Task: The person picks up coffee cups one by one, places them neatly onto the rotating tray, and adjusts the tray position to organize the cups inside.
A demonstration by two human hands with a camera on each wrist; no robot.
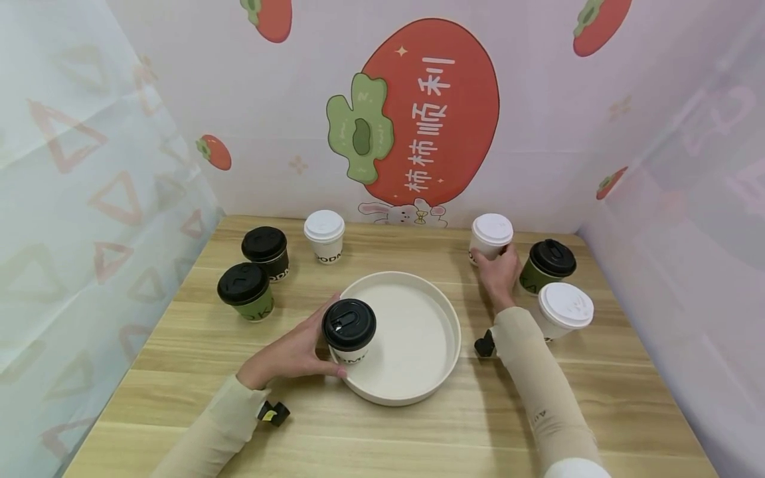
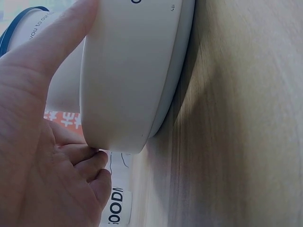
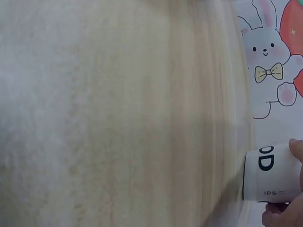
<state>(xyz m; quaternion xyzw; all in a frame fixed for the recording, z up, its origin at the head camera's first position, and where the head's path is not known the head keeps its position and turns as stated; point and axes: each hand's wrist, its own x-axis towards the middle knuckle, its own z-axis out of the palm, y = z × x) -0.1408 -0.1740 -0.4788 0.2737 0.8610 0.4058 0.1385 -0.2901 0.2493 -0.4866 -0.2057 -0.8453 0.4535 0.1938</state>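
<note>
Left hand (image 1: 297,352), low over the wooden table (image 1: 418,441), clasped the round cream tray (image 1: 412,332) by its left side, thumb and fingers spread wide; just beside it, a black-lidded cup (image 1: 349,326) stood inside. Well apart, the right hand (image 1: 499,273), less spread, gripped a white-lidded cup (image 1: 491,232) near the back edge.

Right hand (image 1: 501,271) well beyond left hand (image 1: 299,352)
</note>
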